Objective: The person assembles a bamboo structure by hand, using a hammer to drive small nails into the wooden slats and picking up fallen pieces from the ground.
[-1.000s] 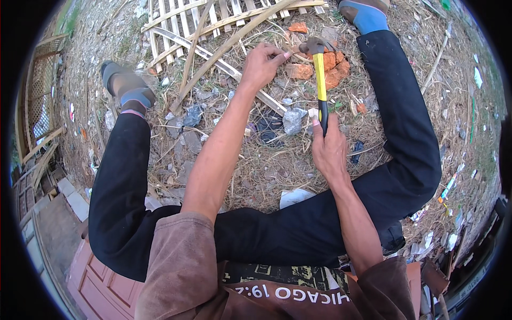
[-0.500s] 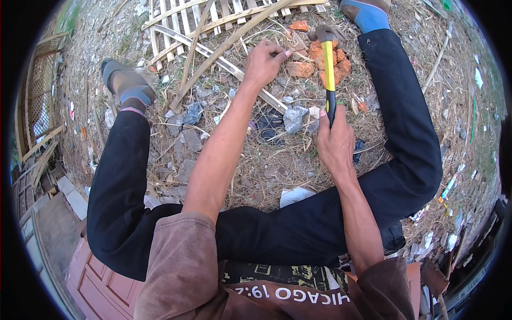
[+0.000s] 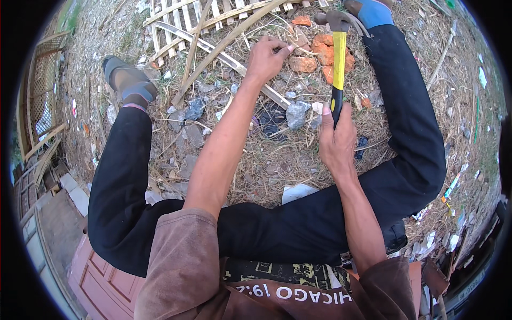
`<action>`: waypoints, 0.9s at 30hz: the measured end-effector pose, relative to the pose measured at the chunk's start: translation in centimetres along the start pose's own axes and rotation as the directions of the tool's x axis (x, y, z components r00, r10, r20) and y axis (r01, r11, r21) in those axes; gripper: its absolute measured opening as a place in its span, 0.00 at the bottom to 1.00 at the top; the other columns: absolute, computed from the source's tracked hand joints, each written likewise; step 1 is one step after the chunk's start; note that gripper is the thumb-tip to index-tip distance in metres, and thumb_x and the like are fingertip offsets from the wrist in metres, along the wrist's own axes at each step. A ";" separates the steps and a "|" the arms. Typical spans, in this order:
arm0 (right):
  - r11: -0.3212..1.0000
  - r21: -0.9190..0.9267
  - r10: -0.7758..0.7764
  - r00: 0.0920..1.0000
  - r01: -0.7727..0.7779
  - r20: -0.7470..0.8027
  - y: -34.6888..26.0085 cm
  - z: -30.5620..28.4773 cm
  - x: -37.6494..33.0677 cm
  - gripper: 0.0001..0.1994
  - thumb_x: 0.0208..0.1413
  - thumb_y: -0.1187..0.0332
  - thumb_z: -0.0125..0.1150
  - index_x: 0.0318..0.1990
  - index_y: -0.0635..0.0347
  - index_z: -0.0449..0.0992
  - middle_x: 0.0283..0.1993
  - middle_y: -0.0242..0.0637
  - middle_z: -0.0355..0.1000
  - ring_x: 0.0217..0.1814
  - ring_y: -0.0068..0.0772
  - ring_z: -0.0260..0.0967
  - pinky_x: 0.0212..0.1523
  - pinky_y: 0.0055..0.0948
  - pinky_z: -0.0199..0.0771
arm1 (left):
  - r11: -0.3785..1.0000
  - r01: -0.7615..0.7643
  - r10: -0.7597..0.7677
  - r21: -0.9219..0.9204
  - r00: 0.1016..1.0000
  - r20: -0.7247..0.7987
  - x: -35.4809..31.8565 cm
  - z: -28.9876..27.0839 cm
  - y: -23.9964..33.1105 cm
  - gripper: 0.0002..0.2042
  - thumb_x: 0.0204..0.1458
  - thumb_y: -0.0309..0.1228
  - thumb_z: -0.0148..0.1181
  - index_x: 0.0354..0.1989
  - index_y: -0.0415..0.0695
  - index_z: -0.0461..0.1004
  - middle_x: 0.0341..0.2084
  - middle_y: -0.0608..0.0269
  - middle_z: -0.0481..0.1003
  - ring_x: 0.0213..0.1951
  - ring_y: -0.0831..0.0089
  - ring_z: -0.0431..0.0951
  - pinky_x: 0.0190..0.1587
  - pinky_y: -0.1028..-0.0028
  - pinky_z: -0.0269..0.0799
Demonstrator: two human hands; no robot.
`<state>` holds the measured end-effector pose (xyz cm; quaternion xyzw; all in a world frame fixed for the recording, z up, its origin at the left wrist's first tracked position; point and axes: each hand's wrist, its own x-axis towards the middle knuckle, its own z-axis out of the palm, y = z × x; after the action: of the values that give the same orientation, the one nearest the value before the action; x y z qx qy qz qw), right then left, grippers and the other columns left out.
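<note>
My right hand (image 3: 337, 137) is wrapped round the black grip of a claw hammer (image 3: 339, 61) with a yellow shaft. Its metal head is uppermost in the picture, above and just beyond a cluster of broken orange brick pieces (image 3: 324, 50). To the left, my left hand (image 3: 268, 60) is closed in a pinch beside the bricks, thumb and forefinger together. Whatever those fingertips hold is too small to make out; a thin pale strip lies close to them. Another brick chunk (image 3: 303, 64) sits on the ground between my left hand and the hammer shaft.
A slatted wooden lattice (image 3: 213, 22) and a long loose wooden strip (image 3: 229, 41) lie at the far side. Grey stones (image 3: 297, 114) and dark plastic scraps (image 3: 272, 121) litter the dry grass between my outstretched legs. A reddish panelled board (image 3: 109, 280) is at lower left.
The hammer head has come up off the brick pieces and looks larger, moving farther up the picture. My left hand stays pinched by the bricks, with only a slight shift.
</note>
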<state>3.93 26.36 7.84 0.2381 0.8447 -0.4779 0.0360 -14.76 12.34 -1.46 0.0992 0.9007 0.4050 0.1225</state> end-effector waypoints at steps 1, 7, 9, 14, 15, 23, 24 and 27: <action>1.000 0.006 -0.021 0.999 0.021 -0.027 0.4 0.3 -0.2 0.11 0.69 0.62 0.51 0.43 0.61 0.64 0.21 0.50 0.69 0.23 0.60 0.71 0.24 0.52 0.64 | 1.000 0.019 -0.019 -0.008 1.000 0.009 0.0 0.0 0.1 0.16 0.56 0.42 0.67 0.41 0.40 0.83 0.42 0.59 0.76 0.41 0.67 0.76 0.45 0.68 0.71; 0.996 -0.011 0.085 0.996 -0.085 0.039 1.6 0.7 0.2 0.11 0.69 0.61 0.51 0.43 0.61 0.65 0.22 0.50 0.71 0.24 0.61 0.71 0.26 0.53 0.65 | 0.999 0.041 -0.041 -0.027 0.999 0.016 0.1 -0.1 0.2 0.17 0.57 0.42 0.66 0.43 0.40 0.83 0.43 0.60 0.75 0.38 0.68 0.75 0.45 0.68 0.70; 0.996 -0.014 0.090 0.994 -0.090 0.061 1.1 0.6 0.3 0.11 0.69 0.61 0.51 0.43 0.61 0.64 0.22 0.50 0.71 0.24 0.61 0.72 0.26 0.54 0.65 | 0.999 0.043 -0.043 0.008 0.999 0.007 0.1 -0.1 0.3 0.17 0.57 0.43 0.66 0.43 0.40 0.83 0.43 0.60 0.75 0.38 0.68 0.75 0.45 0.68 0.70; 0.983 -0.180 -0.033 0.999 0.038 0.030 1.9 1.6 0.2 0.11 0.69 0.61 0.51 0.45 0.60 0.64 0.22 0.53 0.72 0.25 0.63 0.73 0.26 0.56 0.65 | 0.999 0.039 -0.039 -0.013 0.999 0.012 0.1 0.0 0.4 0.15 0.56 0.43 0.65 0.42 0.44 0.85 0.44 0.53 0.76 0.49 0.55 0.77 0.55 0.59 0.70; 0.983 -0.180 -0.036 0.999 0.040 0.030 2.0 1.7 0.1 0.11 0.69 0.61 0.51 0.45 0.60 0.64 0.22 0.53 0.72 0.25 0.63 0.73 0.26 0.56 0.65 | 1.000 0.024 -0.024 -0.009 1.000 0.002 0.1 -0.1 0.0 0.16 0.57 0.44 0.65 0.42 0.43 0.84 0.43 0.56 0.76 0.45 0.61 0.76 0.51 0.63 0.70; 1.000 0.021 0.001 0.999 0.000 -0.043 0.7 0.5 0.2 0.12 0.70 0.60 0.49 0.44 0.61 0.63 0.20 0.53 0.70 0.23 0.64 0.70 0.26 0.57 0.63 | 0.997 -0.017 0.020 0.071 0.999 -0.042 0.1 0.4 0.2 0.17 0.57 0.44 0.64 0.44 0.42 0.83 0.44 0.56 0.77 0.46 0.59 0.78 0.50 0.64 0.71; 0.998 -0.045 -0.035 0.998 0.033 -0.044 1.2 0.9 0.1 0.12 0.69 0.61 0.49 0.44 0.61 0.62 0.20 0.53 0.70 0.23 0.64 0.71 0.26 0.56 0.63 | 0.998 -0.019 0.022 0.067 0.999 -0.040 0.1 0.5 0.0 0.17 0.57 0.44 0.64 0.44 0.42 0.83 0.44 0.56 0.77 0.46 0.59 0.78 0.50 0.64 0.71; 0.964 -0.267 0.026 0.999 -0.013 0.047 1.3 1.6 1.0 0.11 0.69 0.62 0.51 0.43 0.61 0.62 0.20 0.53 0.70 0.23 0.65 0.70 0.25 0.56 0.63 | 0.999 -0.047 0.047 0.013 0.998 -0.050 0.1 0.4 -0.1 0.17 0.57 0.45 0.64 0.43 0.42 0.84 0.43 0.57 0.77 0.45 0.60 0.78 0.49 0.65 0.71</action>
<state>3.38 25.99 5.65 0.2273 0.8978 -0.3653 0.0939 -14.80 12.55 -1.83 0.1109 0.9032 0.4047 0.0898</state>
